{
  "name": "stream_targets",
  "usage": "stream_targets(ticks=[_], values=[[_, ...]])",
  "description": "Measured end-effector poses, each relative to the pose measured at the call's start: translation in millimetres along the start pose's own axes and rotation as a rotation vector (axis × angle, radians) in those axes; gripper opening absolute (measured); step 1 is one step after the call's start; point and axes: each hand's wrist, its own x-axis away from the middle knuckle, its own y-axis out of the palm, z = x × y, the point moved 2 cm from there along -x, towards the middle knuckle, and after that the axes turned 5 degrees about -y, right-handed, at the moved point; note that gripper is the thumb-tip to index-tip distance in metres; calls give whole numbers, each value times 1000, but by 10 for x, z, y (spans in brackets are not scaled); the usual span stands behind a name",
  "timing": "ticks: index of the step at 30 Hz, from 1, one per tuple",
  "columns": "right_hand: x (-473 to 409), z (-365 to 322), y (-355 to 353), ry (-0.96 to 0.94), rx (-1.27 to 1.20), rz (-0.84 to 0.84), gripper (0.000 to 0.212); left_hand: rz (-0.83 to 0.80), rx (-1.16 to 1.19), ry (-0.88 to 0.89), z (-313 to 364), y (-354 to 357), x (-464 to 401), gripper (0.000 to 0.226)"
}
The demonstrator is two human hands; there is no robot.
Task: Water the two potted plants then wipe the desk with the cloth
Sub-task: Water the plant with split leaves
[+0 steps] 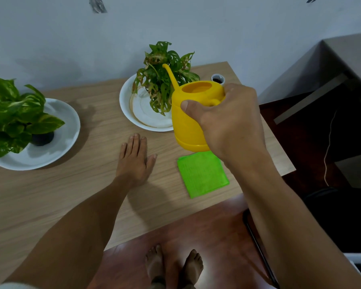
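Note:
My right hand (227,119) grips the handle of a yellow watering can (188,122), held above the desk with its thin spout pointing up and back into the holey-leaved plant (163,78). That plant stands on a white plate (131,105) at the back middle. A second plant with broad green and cream leaves (13,117) sits in a dark pot on another white plate (65,126) at the left. A folded green cloth (203,175) lies flat on the desk just below the can. My left hand (134,157) rests palm down on the wood, fingers together, holding nothing.
The wooden desk (81,195) ends at a right edge beside the cloth. A small white cup with dark contents (217,78) stands at the back right corner. A grey cabinet (331,65) and a dangling cord (327,159) are to the right. Bare feet show on the red-brown floor.

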Motion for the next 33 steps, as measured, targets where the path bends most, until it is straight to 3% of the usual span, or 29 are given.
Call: stream_targets(ticks=[13,23,33], values=[[-117,41,-54,-4,-2,53,38,16,-5,4,8,-1,4,76],[-86,-24,-31,5,-19,-10,31,13,-10,3,-18,9,-10,76],[-89,78,-164,-73,97,46,55,13,-20,8,6,-3,3,77]])
